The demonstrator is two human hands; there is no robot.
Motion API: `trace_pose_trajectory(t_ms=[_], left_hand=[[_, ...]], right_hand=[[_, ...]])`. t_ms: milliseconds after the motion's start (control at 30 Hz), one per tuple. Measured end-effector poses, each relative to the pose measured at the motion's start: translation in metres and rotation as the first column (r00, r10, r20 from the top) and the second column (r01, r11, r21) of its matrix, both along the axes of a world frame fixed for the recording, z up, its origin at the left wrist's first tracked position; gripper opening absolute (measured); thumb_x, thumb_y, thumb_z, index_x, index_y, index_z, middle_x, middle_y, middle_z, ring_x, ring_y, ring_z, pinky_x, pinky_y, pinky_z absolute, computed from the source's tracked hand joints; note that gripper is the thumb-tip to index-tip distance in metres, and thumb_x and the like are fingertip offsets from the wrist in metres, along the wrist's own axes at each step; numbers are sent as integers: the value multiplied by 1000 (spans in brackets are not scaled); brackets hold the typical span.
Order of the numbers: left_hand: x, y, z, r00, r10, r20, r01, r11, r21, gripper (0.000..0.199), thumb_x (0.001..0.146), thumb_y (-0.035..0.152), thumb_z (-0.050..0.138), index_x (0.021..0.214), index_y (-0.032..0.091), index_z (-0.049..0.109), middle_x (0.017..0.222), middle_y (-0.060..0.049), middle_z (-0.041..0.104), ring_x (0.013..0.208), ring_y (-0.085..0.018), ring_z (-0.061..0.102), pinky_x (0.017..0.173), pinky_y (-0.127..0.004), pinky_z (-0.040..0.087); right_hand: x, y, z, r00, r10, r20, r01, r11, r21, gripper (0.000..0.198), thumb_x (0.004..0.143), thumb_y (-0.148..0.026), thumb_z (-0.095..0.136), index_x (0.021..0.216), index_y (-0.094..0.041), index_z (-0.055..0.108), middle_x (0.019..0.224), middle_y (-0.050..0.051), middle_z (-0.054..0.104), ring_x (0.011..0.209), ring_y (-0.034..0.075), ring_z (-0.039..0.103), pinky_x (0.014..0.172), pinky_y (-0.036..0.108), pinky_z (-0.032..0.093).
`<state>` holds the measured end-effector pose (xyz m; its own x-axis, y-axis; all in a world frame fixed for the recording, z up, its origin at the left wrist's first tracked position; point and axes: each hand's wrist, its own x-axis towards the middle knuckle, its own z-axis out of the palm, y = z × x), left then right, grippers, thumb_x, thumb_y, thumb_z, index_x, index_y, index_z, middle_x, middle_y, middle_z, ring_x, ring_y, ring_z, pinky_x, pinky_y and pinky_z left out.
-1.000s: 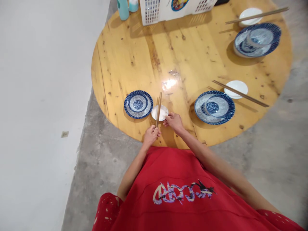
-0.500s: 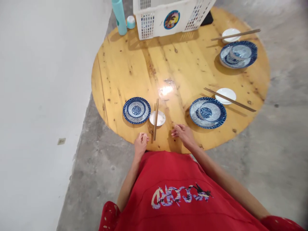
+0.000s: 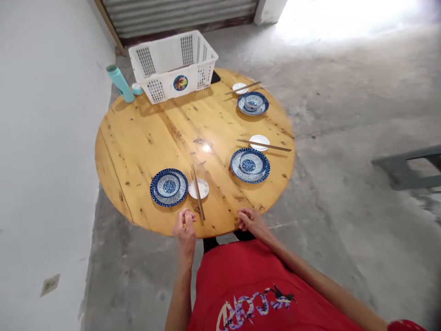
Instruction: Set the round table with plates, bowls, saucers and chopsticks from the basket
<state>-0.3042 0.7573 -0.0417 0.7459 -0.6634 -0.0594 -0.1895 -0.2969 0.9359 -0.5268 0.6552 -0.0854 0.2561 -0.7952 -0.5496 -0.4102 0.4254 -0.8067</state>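
Observation:
Near the table's front edge my left hand [image 3: 185, 224] is loosely closed, with nothing visible in it. Just beyond it sits a blue-and-white bowl [image 3: 168, 185] on a matching plate [image 3: 155, 198]. To their right, a pair of chopsticks [image 3: 198, 193] lies across a small white dish [image 3: 204, 189]. My right hand [image 3: 252, 221] hovers at the front edge, fingers curled in, and nothing shows in its grasp. Beyond it a second bowl [image 3: 250, 164] rests on a plate [image 3: 234, 172], with chopsticks [image 3: 275, 147] across a white dish [image 3: 259, 139] behind.
At the round wooden table's [image 3: 144, 142] far right is another bowl [image 3: 254, 101] on a plate [image 3: 253, 113], beside a dish [image 3: 237, 86] with chopsticks. A white basket [image 3: 161, 88], turquoise bottle [image 3: 120, 83] and dark phone-like object [image 3: 215, 77] stand at the back. A grey stool [image 3: 406, 168] is right.
My view has tilted up and swung right, bringing the whole basket, the shutter and the stool into sight. My right hand has drawn back toward the edge, its fingers more curled. The tableware stays put.

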Motion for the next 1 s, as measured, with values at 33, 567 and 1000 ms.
trace_pose_trajectory(t_ms=[33, 567, 1000], left_hand=[[-5, 2, 3, 1000, 4, 27, -4, 1000, 8, 32, 97, 45, 48, 98, 20, 67, 80, -3, 72, 70, -15, 70, 72, -27, 56], [-265, -51, -15, 971, -227, -79, 234, 967, 104, 27, 95, 36, 43, 87, 22, 65, 71, -1, 72, 57, -15, 67, 58, -24, 49], [-363, -164, -15, 803, -377, -462, 413, 911, -25, 22, 91, 32, 52, 88, 17, 67, 74, -3, 72, 56, -11, 63, 57, -21, 48]], right_hand=[[-2, 0, -1, 1000, 17, 9, -17, 1000, -6, 30, 72, -49, 52, 82, -22, 58, 60, 0, 63, 47, 17, 61, 44, 27, 47], [-220, -28, -15, 996, 49, 70, -51, 998, 23, 47, 64, -63, 56, 87, -22, 62, 61, 1, 65, 50, 22, 64, 51, 34, 52], [-334, -70, -23, 980, -141, 140, 132, 989, 72, 46, 65, -59, 68, 90, -21, 65, 65, 3, 69, 54, 21, 65, 53, 33, 55]])
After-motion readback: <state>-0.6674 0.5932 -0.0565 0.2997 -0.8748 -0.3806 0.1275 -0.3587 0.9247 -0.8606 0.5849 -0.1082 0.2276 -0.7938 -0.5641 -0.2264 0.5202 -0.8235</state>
